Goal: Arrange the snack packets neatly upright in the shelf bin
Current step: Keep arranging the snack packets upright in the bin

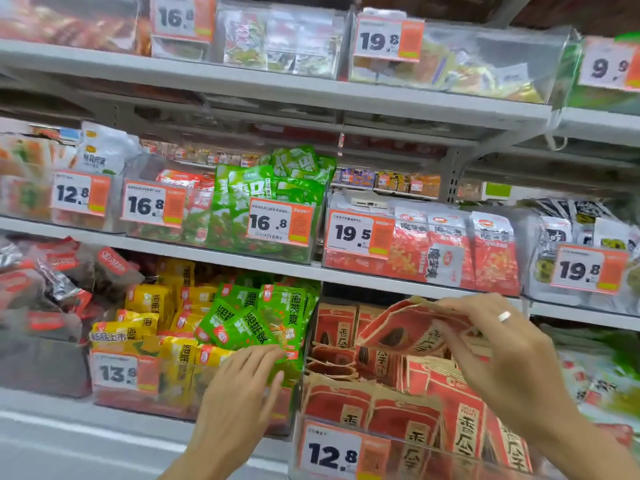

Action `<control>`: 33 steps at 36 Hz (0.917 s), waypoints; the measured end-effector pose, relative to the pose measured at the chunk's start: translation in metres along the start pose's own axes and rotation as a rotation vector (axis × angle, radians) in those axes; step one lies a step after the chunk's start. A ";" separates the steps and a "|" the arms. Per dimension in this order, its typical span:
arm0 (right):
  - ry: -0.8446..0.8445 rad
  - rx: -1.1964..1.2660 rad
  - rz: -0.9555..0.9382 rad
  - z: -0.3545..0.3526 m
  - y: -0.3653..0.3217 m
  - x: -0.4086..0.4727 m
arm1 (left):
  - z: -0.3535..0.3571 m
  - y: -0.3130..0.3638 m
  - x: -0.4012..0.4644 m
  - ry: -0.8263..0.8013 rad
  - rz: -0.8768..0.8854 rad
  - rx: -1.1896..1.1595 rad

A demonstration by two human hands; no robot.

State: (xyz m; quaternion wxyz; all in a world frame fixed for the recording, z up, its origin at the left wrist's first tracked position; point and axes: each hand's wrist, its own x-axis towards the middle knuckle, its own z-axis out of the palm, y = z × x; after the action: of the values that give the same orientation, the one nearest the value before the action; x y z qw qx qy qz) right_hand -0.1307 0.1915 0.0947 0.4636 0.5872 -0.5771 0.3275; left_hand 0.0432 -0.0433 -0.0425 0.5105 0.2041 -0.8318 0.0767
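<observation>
Two bare forearms without sleeves; left hand [242, 382] unadorned, right hand [509, 355] wearing a plain silver-coloured ring [504, 316] on one finger.

Both forearms cut off by the bottom edge, clear plastic bin of red-and-brown paper snack packets [398, 403] cropped at the lower edge, its far packets hidden behind the right hand [502, 344], upper-left red packets [69, 22] blurred, small print on the orange-and-white price tags [280, 221] too small to read.
</observation>
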 end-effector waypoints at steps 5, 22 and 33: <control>-0.179 -0.075 -0.045 0.046 0.022 0.006 | 0.028 -0.011 0.001 -0.021 0.025 0.078; -0.947 -0.076 0.166 0.098 0.061 0.013 | 0.046 -0.004 0.000 0.071 -0.177 -0.099; -1.316 0.046 0.226 0.132 0.055 0.007 | 0.035 -0.013 0.003 -0.070 -0.031 0.034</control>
State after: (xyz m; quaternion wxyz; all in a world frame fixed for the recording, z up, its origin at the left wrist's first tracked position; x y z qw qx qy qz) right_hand -0.2035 0.0728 0.0632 -0.0349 0.6103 -0.7904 -0.0401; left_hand 0.0187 -0.0675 -0.0567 0.4787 0.2282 -0.8444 0.0757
